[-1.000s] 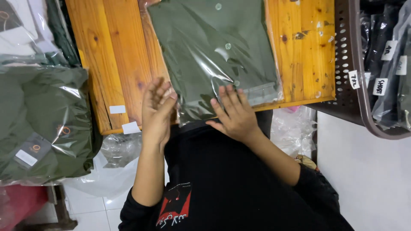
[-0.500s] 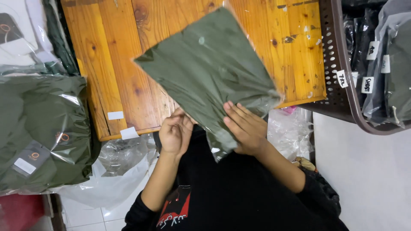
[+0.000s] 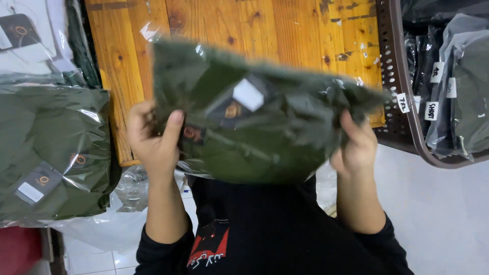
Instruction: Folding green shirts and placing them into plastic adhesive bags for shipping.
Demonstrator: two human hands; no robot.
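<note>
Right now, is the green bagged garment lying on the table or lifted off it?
Lifted. The bagged green garment is held in the air by the left hand and right hand, one at each end, above the wooden table.

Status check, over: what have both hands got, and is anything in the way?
Left hand and right hand: each grip shut on the bagged green garment, lifted above the wooden table. Nothing between them. Basket at right, apart.

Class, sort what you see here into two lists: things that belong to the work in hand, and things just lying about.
In hand:
- left hand
- right hand
- bagged green garment, held up by both hands

Lying about:
- wooden table
- stack of bagged green garments, left
- brown plastic basket with dark bagged clothes, right
</note>
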